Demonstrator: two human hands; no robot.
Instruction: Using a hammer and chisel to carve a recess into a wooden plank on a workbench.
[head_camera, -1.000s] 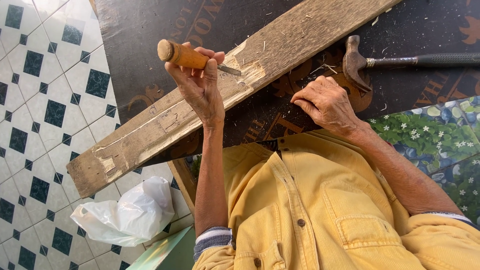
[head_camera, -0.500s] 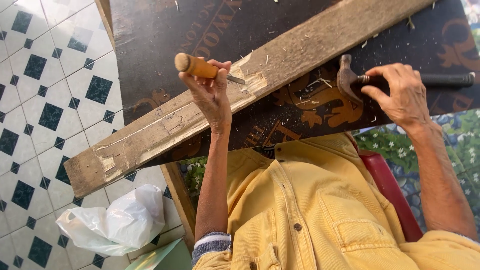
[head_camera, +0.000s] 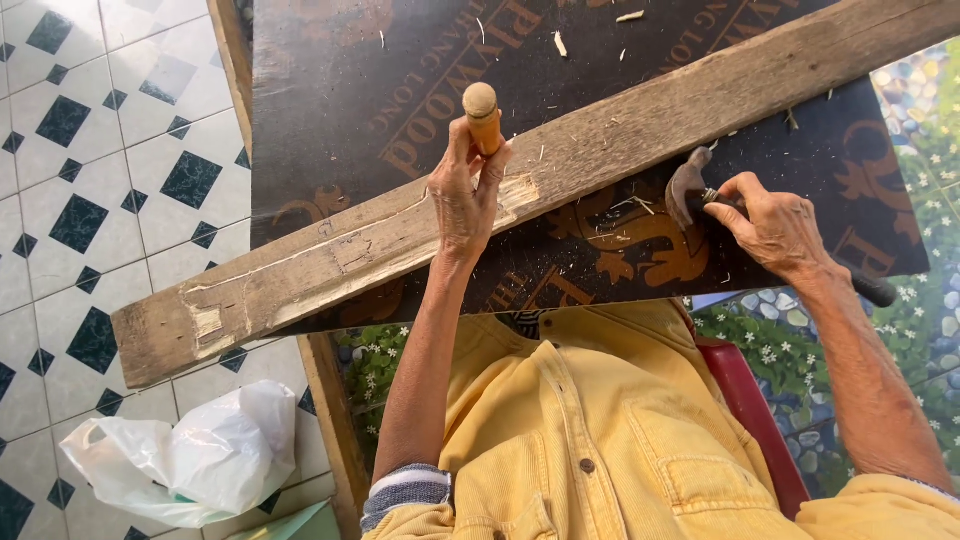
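My left hand (head_camera: 463, 196) grips a chisel with a rounded orange wooden handle (head_camera: 483, 113), held upright on a long weathered wooden plank (head_camera: 640, 130). The plank lies slanted across a dark printed plywood sheet (head_camera: 350, 80), and its near edge is chipped pale beside the chisel. My right hand (head_camera: 775, 228) is closed around the neck of a hammer just behind its steel head (head_camera: 684, 186), low over the plywood to the right of the chisel. The hammer's dark handle end (head_camera: 878, 291) sticks out past my wrist.
Wood chips and shavings lie scattered over the plywood. A white plastic bag (head_camera: 190, 460) sits on the tiled floor (head_camera: 90, 150) at lower left. A red chair edge (head_camera: 745, 400) shows beside my yellow shirt, and a flower-patterned surface (head_camera: 930, 130) lies to the right.
My right hand moved from the plywood to the hammer and took hold of it near the head. My left hand turned the chisel from lying sideways to standing upright on the plank.
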